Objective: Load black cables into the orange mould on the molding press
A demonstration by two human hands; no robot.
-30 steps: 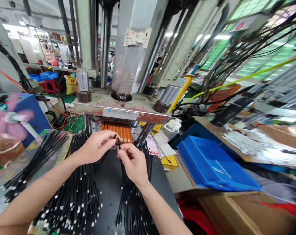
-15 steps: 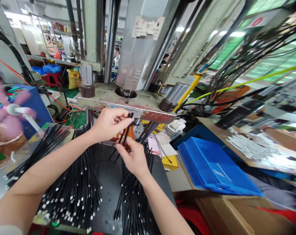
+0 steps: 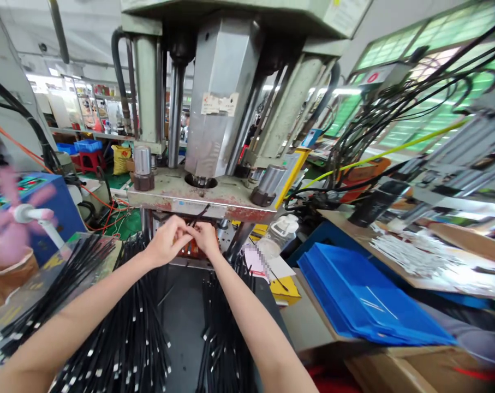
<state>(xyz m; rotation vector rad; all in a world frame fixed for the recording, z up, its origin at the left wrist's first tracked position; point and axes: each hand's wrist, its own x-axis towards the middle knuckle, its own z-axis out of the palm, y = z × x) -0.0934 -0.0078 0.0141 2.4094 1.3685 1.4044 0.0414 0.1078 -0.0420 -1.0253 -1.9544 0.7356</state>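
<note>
My left hand [image 3: 171, 240] and my right hand [image 3: 205, 238] meet at the front of a large press [image 3: 182, 199], just below its plate edge. Fingers of both are pinched together around black cables [image 3: 201, 215], whose upper ends stick out above the fingertips. Behind the hands, low in the press, orange parts [image 3: 194, 250] show in part. Black cables with pale ends [image 3: 124, 322] lie in a large heap under my left arm. Another bundle of black cables [image 3: 225, 333] lies under my right arm, on the dark table [image 3: 182, 327].
Blue plastic trays [image 3: 365, 300] are stacked at the right, beside a clear jug [image 3: 280, 232] and papers [image 3: 255, 261]. A pink fan [image 3: 24, 213] stands at the left. White strips [image 3: 415, 254] lie on a board at the far right. Press columns rise on both sides of the hands.
The view has tilted up, showing more of the press top. Both hands have come close together. The cables they hold now point up and right, with less of their length showing.
</note>
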